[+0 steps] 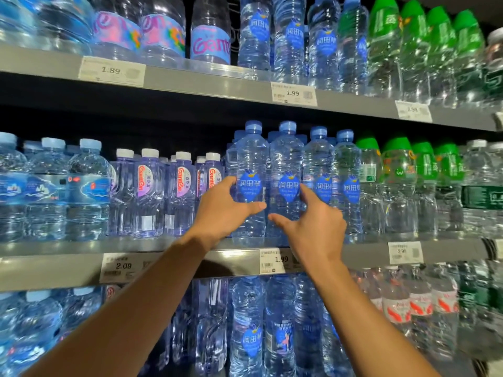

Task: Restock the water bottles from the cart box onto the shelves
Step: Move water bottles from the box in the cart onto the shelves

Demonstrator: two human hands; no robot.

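Two tall, clear ribbed plastic water bottles with blue caps and blue leaf-shaped labels are standing upright at the front edge of the middle shelf (190, 247), touching side by side. The left hand (226, 210) is curling around the left bottle (251, 170), thumb under the label and fingers wrapping its left side. The right hand (313, 224) is gripping the right bottle (286, 170), thumb reaching across its lower body and fingers going around its right side. The two thumbs are lying close together, not quite touching.

To the right, two more bottles of the same kind (333, 172) are standing in the row, followed by green-capped bottles (394, 180) with crinkled clear walls. To the left, smaller violet-tinted bottles with white caps (163, 191) are sitting beside squat, rounded pale-blue bottles (54, 191). White paper price tags (273, 261) are hanging along the grey metal shelf lip. The shelves above and below are holding the same clear plastic bottles.
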